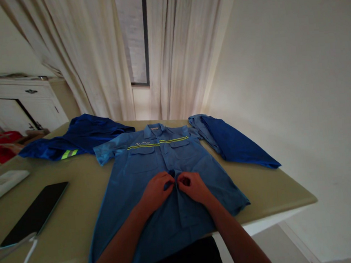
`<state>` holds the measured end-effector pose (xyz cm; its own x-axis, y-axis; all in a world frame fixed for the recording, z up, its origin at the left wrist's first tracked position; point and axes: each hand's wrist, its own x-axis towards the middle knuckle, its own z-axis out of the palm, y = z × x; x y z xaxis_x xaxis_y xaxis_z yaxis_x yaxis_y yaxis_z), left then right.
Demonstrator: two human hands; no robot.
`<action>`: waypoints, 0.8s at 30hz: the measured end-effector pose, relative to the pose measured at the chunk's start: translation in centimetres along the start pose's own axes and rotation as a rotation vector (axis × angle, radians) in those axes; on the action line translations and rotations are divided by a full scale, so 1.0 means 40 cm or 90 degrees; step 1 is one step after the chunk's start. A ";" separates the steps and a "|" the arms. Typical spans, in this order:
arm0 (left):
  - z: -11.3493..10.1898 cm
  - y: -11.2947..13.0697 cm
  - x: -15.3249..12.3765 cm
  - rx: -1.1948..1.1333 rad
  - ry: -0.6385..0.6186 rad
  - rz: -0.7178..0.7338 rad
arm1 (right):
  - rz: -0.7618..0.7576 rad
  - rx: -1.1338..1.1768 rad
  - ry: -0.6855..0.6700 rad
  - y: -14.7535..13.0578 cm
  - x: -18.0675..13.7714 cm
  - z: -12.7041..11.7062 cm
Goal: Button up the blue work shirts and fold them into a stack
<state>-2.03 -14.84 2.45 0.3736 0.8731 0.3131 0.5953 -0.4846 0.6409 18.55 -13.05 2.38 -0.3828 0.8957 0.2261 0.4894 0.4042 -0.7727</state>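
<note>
A blue short-sleeved work shirt (141,161) with yellow stripes across its chest lies front side up, collar away from me, its hem reaching the near table edge. At the middle of its front opening, my left hand (158,190) pinches one edge of the placket. Just across from it, my right hand (194,186) pinches the other edge, thumb and finger together. The cloth between the two hands is lifted slightly. Any button there is too small or hidden to make out.
On the table (85,196), a crumpled dark blue garment (86,129) with a reflective band lies back left, and folded blue clothes (234,140) back right. A black tablet (35,213) with a white cable (28,257) and a white box (4,183) lie left.
</note>
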 end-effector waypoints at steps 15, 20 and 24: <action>0.001 0.003 -0.007 -0.006 -0.013 -0.011 | 0.004 0.065 -0.023 0.010 0.002 0.000; 0.005 -0.013 -0.007 0.010 -0.026 0.006 | 0.001 0.058 -0.048 0.006 -0.001 -0.002; 0.012 -0.022 -0.007 0.020 -0.036 -0.002 | 0.006 0.032 -0.060 -0.002 -0.002 -0.004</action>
<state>-2.32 -14.70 1.48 0.4105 0.8709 0.2703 0.6179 -0.4837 0.6199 18.66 -13.13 2.49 -0.4520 0.8769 0.1635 0.4545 0.3841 -0.8037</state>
